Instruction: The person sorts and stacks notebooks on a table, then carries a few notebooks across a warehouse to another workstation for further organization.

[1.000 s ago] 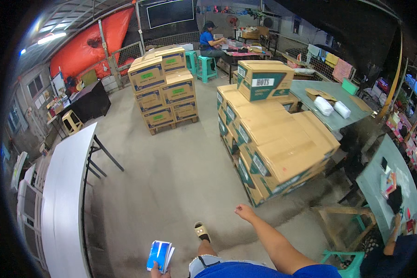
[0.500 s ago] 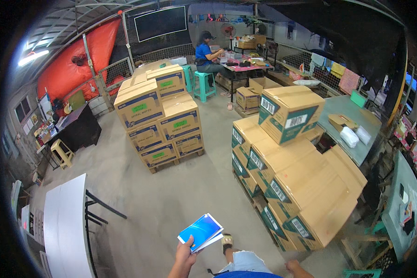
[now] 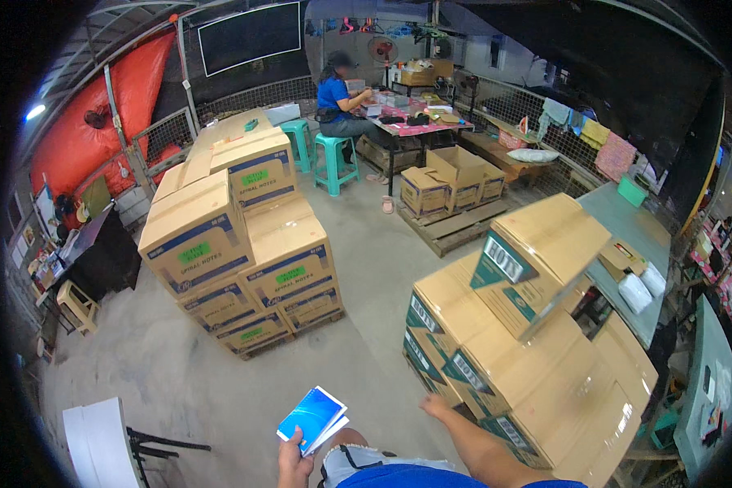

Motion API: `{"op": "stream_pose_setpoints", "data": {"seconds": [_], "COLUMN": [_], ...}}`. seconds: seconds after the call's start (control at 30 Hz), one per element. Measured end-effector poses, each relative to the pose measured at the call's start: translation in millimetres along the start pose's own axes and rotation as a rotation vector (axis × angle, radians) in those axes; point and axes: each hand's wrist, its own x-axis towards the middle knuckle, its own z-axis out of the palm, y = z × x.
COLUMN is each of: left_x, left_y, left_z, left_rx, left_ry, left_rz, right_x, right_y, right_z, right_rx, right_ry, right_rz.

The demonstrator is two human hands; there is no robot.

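My left hand (image 3: 294, 462) is closed around a few thin notebooks (image 3: 313, 416) with blue covers and white edges, the thumb lying over the top cover. They are held low in front of my body, slightly fanned at the lower right. My right hand (image 3: 436, 406) hangs forward beside the right-hand stack of cartons (image 3: 537, 358), with nothing visible in it. Its fingers are small and foreshortened, so whether they are curled or apart is unclear. One green-and-brown carton (image 3: 545, 256) sits on top of that stack.
To the left, a pallet carries stacked brown cartons (image 3: 199, 236) with green labels. A white table (image 3: 102, 443) stands at lower left. Ahead, a person in blue (image 3: 333, 98) sits at a cluttered table (image 3: 431, 120), near green stools (image 3: 333, 150) and open cartons (image 3: 451, 183). Concrete floor (image 3: 366, 276) runs between the stacks.
I have moved forward; both carton stacks look nearer and the white table has slid back toward the lower left. My right arm has swung forward. The notebooks remain in my left hand.
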Motion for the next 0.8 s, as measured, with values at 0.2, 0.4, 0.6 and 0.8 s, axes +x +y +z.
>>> {"op": "stream_pose_setpoints", "data": {"seconds": [0.2, 0.4, 0.6, 0.8], "left_x": [139, 264, 357, 451], "left_y": [95, 185, 201, 204], "left_z": [124, 319, 488, 613], "left_rx": [-0.012, 0.276, 0.483, 0.27], "left_ry": [-0.044, -0.391, -0.547, -0.701], "left_rz": [0.072, 0.356, 0.405, -0.129], "right_x": [124, 215, 296, 423], "right_y": [-248, -390, -456, -436], "right_z": [-86, -194, -299, -392], "right_rx": [0.852, 1.056, 1.065, 1.259], "right_ry": [-0.123, -0.055, 0.252, 0.421], "right_rz": [0.012, -0.175, -0.349, -0.346]}}
